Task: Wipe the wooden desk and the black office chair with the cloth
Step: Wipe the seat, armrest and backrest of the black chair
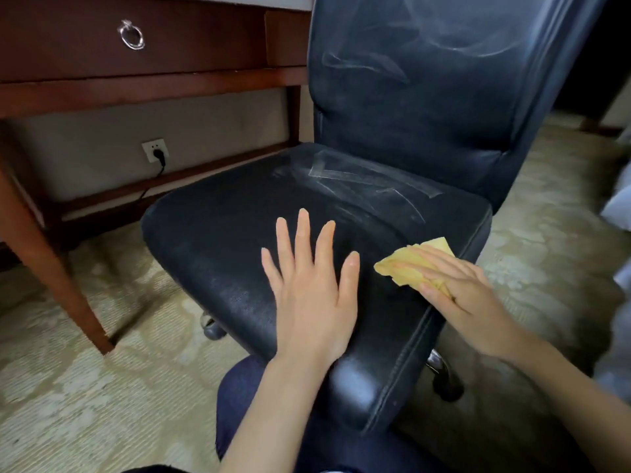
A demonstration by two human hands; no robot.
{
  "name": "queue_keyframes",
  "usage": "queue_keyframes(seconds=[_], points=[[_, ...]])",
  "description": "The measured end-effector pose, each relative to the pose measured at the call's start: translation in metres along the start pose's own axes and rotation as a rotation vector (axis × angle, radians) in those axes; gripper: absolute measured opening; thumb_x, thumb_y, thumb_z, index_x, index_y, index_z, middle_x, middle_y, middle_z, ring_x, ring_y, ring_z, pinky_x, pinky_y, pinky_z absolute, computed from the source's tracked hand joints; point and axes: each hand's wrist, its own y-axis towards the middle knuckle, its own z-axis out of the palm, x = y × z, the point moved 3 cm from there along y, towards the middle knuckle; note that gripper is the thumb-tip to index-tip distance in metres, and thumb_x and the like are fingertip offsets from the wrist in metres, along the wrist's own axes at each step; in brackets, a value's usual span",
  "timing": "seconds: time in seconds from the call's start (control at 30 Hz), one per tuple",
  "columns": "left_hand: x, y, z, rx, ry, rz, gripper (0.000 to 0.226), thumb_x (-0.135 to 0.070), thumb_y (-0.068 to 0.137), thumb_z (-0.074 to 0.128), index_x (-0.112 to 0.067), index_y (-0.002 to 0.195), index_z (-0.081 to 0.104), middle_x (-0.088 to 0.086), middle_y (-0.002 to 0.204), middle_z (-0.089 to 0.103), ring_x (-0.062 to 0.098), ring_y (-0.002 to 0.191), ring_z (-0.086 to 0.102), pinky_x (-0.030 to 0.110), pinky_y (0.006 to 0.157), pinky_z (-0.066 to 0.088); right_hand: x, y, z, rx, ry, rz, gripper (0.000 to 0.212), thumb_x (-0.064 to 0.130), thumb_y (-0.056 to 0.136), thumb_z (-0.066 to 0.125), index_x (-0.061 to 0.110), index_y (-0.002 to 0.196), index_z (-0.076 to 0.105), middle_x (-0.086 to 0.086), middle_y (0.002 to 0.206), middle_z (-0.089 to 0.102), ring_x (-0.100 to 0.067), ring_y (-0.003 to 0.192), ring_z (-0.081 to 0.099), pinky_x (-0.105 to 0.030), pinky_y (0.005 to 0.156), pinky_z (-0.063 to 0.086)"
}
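Bare forearms, no sleeves or jewellery on the hands; dark navy trousers (239, 397).

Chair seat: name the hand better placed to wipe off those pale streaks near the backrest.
Right. The right hand already presses the yellow cloth flat on the chair seat; the left hand lies bare, without cloth.

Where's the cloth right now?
In the head view, the yellow cloth lies on the right side of the chair seat, near its right edge, pressed flat under the right hand; the left hand rests beside it.

Left hand (309, 288) flat on chair seat (218, 233), right hand (467, 295) pressing yellow cloth (409, 264)
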Motion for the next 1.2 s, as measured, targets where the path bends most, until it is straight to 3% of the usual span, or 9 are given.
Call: queue_keyframes(seconds=[0.1,0.17,0.23,0.3,0.4,0.6,0.87,1.03,1.2], points=[[-0.018,0.009,0.024,0.129,0.057,0.046,0.063,-0.053,0.092,0.007,-0.028,0.150,0.019,-0.004,0.160,-0.007,0.015,0.143,-0.023,0.042,0.113,-0.017,-0.046,0.018,-0.008,-0.029,0.038,0.088,0.047,0.044,0.099,0.026,0.028,0.138,0.048,0.012,0.148,0.037,-0.010,0.140,0.026,-0.044,0.114,0.019],[-0.017,0.008,0.032,0.168,0.153,0.056,0.070,-0.057,0.089,-0.002,-0.028,0.151,0.014,-0.002,0.160,-0.009,0.017,0.143,-0.025,0.045,0.114,-0.017,-0.074,0.035,-0.015,-0.030,0.050,0.089,0.038,0.030,0.101,0.032,0.032,0.135,0.048,0.007,0.147,0.040,-0.015,0.138,0.030,-0.042,0.115,0.021],[-0.016,0.008,0.036,0.151,0.192,0.053,0.073,-0.061,0.089,-0.007,-0.028,0.151,0.014,-0.002,0.160,-0.006,0.018,0.143,-0.026,0.045,0.112,-0.019,-0.102,0.054,-0.021,-0.020,0.037,0.111,0.036,0.022,0.102,0.034,0.036,0.134,0.045,0.005,0.145,0.041,-0.017,0.136,0.033,-0.039,0.115,0.020],[-0.014,0.007,0.038,0.139,0.207,0.039,0.069,-0.059,0.091,-0.002,-0.029,0.150,0.016,-0.003,0.161,-0.003,0.017,0.143,-0.026,0.048,0.111,-0.019,-0.124,0.072,-0.026,-0.050,0.021,0.188,0.036,0.019,0.103,0.036,0.023,0.137,0.049,-0.003,0.144,0.044,-0.022,0.133,0.036,-0.031,0.115,0.018],[-0.014,0.007,0.039,0.141,0.230,0.036,0.069,-0.060,0.091,0.000,-0.030,0.150,0.019,-0.005,0.160,0.001,0.016,0.143,-0.025,0.051,0.111,-0.017,-0.141,0.097,-0.033,-0.137,0.015,0.268,0.035,0.017,0.101,0.039,0.011,0.133,0.054,-0.013,0.135,0.053,-0.032,0.122,0.045,-0.012,0.093,0.019],[-0.012,0.009,0.036,0.116,0.183,0.048,0.074,-0.062,0.085,0.000,-0.030,0.148,0.024,-0.008,0.160,0.007,0.012,0.143,-0.024,0.046,0.111,-0.020,-0.154,0.111,-0.029,-0.143,0.005,0.415,0.036,0.025,0.099,0.041,0.018,0.131,0.056,-0.007,0.131,0.056,-0.030,0.126,0.043,-0.036,0.101,0.027],[0.015,0.017,0.010,0.133,0.173,0.101,0.074,-0.062,0.086,0.004,-0.028,0.148,0.027,-0.008,0.159,0.008,0.006,0.143,-0.019,0.039,0.111,-0.022,-0.072,0.038,-0.009,-0.238,-0.033,0.298,0.041,0.033,0.098,0.033,0.030,0.134,0.054,0.009,0.141,0.048,-0.016,0.135,0.035,-0.043,0.112,0.023],[0.030,0.029,-0.008,0.135,0.389,0.161,0.076,-0.062,0.087,0.001,-0.026,0.149,0.025,-0.003,0.160,0.011,0.014,0.146,-0.010,0.045,0.111,-0.019,0.005,-0.003,0.011,-0.136,0.002,0.308,0.054,0.054,0.091,0.010,0.047,0.139,0.034,0.020,0.151,0.024,-0.005,0.144,0.008,-0.042,0.118,0.010],[0.029,0.047,0.002,0.125,0.276,-0.037,0.063,-0.053,0.093,0.013,-0.027,0.150,0.020,-0.003,0.160,0.007,0.016,0.146,-0.010,0.051,0.113,-0.012,0.057,0.003,0.020,-0.026,-0.107,0.198,0.054,0.055,0.090,0.006,0.054,0.139,0.028,0.025,0.153,0.019,-0.004,0.144,0.003,-0.042,0.118,-0.005]])
